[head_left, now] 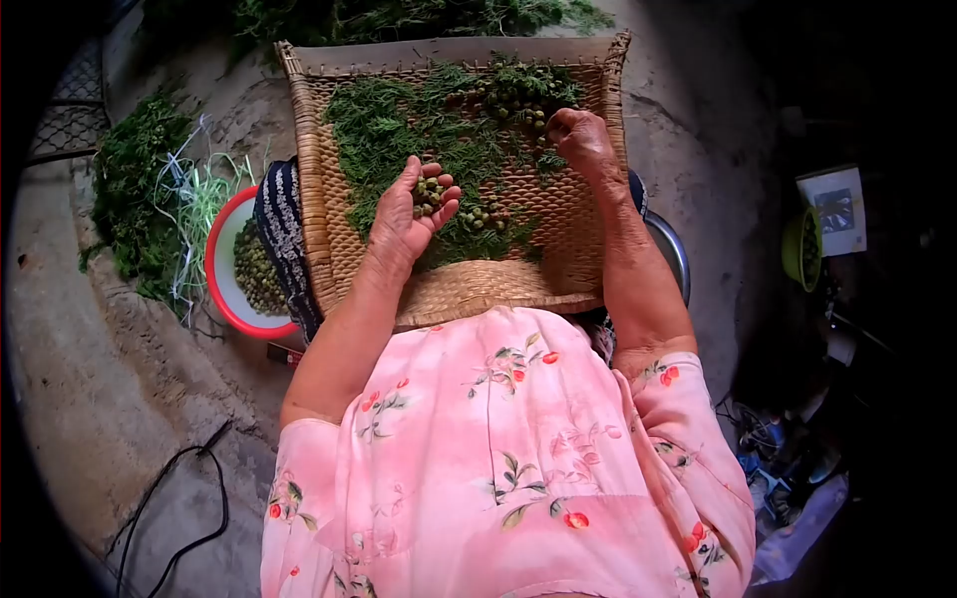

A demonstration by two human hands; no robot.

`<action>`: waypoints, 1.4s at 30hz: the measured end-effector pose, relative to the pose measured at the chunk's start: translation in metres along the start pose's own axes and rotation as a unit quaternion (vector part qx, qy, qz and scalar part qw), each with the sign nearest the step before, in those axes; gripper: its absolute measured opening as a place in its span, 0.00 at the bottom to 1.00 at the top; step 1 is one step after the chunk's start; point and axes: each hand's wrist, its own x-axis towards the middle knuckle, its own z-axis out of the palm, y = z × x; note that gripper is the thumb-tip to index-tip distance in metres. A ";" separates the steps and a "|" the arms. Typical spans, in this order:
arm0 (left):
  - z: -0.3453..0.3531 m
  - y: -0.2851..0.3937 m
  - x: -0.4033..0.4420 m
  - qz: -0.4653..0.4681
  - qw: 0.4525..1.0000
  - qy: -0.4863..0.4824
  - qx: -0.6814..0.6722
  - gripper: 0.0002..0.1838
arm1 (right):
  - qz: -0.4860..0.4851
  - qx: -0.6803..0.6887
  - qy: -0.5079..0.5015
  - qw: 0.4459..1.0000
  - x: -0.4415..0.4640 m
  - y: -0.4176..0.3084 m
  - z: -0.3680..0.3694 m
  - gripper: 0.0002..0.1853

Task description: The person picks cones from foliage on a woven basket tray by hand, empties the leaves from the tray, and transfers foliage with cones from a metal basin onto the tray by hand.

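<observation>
A woven wicker tray (578, 224) rests across my lap, strewn with green conifer sprigs (374, 125). Over its left middle, my left hand (407, 211) is cupped palm up, its fingers curled round several small green cones (430, 195). Toward the tray's upper right, my right hand (583, 140) has its fingers pinched together beside a heap of sprigs and cones (523, 105). What lies between those fingertips is too small to make out. A few more loose cones (481, 218) lie on the weave just right of my left hand.
At my left, a red-rimmed white basin (216, 254) holds many cones. Beyond it are cut branches (140, 189) and pale plastic strands (204, 214). A metal basin rim (678, 254) shows by my right arm. A green bowl (797, 249) stands farther right; a black cable (221, 488) lies lower left.
</observation>
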 end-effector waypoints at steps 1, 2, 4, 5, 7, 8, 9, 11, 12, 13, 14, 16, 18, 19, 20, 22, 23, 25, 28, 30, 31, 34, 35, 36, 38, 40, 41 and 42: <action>-0.001 0.000 0.000 0.002 1.000 0.003 0.005 0.19 | -0.013 -0.022 -0.004 1.000 0.003 0.008 0.007 0.14; -0.001 0.000 0.001 0.004 1.000 0.007 0.011 0.19 | -0.026 -0.044 -0.009 0.999 0.005 0.014 0.013 0.14; -0.004 0.001 -0.003 0.003 1.000 0.016 0.017 0.18 | -0.055 -0.064 0.020 0.996 -0.001 0.009 0.023 0.13; -0.004 0.000 -0.003 0.002 1.000 0.019 0.021 0.18 | -0.085 -0.088 0.052 0.991 -0.004 0.007 0.027 0.11; -0.004 0.001 -0.003 0.004 0.999 0.024 0.028 0.18 | -0.060 -0.122 0.023 0.991 -0.010 -0.010 0.023 0.14; -0.003 0.001 -0.002 0.005 0.999 0.027 0.033 0.18 | -0.054 -0.149 0.015 0.987 -0.010 -0.011 0.024 0.15; -0.002 0.001 -0.002 0.006 0.999 0.025 0.032 0.18 | -0.048 -0.176 0.007 0.983 -0.009 -0.011 0.026 0.17; 0.000 0.002 -0.002 0.002 0.999 0.027 0.031 0.18 | -0.043 -0.180 0.001 0.983 -0.006 -0.010 0.033 0.20; 0.000 0.002 -0.002 0.003 0.999 0.027 0.030 0.18 | -0.032 -0.191 0.004 0.981 -0.005 -0.010 0.035 0.20; 0.000 0.001 -0.002 0.003 0.999 0.026 0.027 0.18 | -0.019 -0.202 0.006 0.979 -0.005 -0.010 0.036 0.20; -0.001 0.001 -0.002 0.002 0.999 0.026 0.025 0.18 | -0.020 -0.203 0.006 0.979 -0.006 -0.011 0.036 0.20; -0.003 0.000 -0.001 0.004 0.999 0.028 0.025 0.18 | -0.026 -0.169 0.071 0.983 -0.011 -0.018 0.031 0.14; -0.003 -0.001 0.000 0.005 0.999 0.030 0.024 0.18 | -0.056 -0.074 0.059 0.994 -0.011 -0.020 0.026 0.15; -0.002 0.000 0.001 0.010 0.999 0.026 0.022 0.19 | -0.086 0.022 0.047 0.995 -0.014 -0.029 0.019 0.16; -0.001 0.000 0.002 0.014 0.999 0.023 0.021 0.19 | -0.077 0.071 -0.004 0.995 -0.019 -0.041 0.012 0.18; 0.001 -0.001 0.001 0.009 1.000 0.017 0.021 0.20 | -0.094 0.227 -0.102 0.964 -0.025 -0.052 0.015 0.18; 0.002 0.000 -0.001 0.007 1.000 0.010 0.022 0.20 | -0.109 0.376 -0.193 0.900 -0.028 -0.058 0.016 0.18; 0.002 0.000 -0.002 0.000 1.000 0.004 0.024 0.21 | -0.076 0.408 -0.260 0.872 -0.037 -0.073 0.008 0.17; 0.001 0.000 -0.001 -0.016 0.999 -0.027 0.017 0.21 | -0.098 0.268 -0.235 0.929 -0.030 -0.066 0.021 0.14; -0.003 0.000 0.002 -0.023 0.999 -0.035 0.026 0.21 | -0.133 0.081 -0.210 0.965 -0.031 -0.059 0.032 0.12; -0.002 0.000 0.001 -0.023 0.999 -0.035 0.027 0.21 | -0.164 -0.109 -0.177 0.964 -0.032 -0.058 0.035 0.11; -0.002 0.000 0.001 -0.019 1.000 -0.013 0.010 0.21 | -0.115 -0.155 -0.176 0.965 -0.049 -0.059 0.051 0.08; -0.002 0.000 0.002 -0.017 1.000 -0.009 0.001 0.21 | -0.116 -0.146 -0.172 0.967 -0.051 -0.059 0.055 0.07; -0.003 0.000 0.002 -0.015 1.000 -0.004 -0.007 0.22 | -0.117 -0.145 -0.173 0.967 -0.050 -0.060 0.060 0.07; -0.004 -0.001 0.003 -0.013 1.000 0.000 -0.008 0.22 | -0.100 -0.159 -0.177 0.966 -0.049 -0.063 0.066 0.07; -0.004 0.000 0.003 -0.012 1.000 0.002 -0.008 0.22 | -0.103 -0.151 -0.170 0.968 -0.052 -0.068 0.067 0.06; -0.004 0.000 0.002 -0.008 1.000 0.007 -0.009 0.22 | -0.107 -0.143 -0.163 0.970 -0.054 -0.070 0.067 0.06; -0.004 0.000 0.002 -0.005 1.000 0.012 -0.010 0.22 | -0.107 -0.143 -0.163 0.970 -0.054 -0.069 0.067 0.06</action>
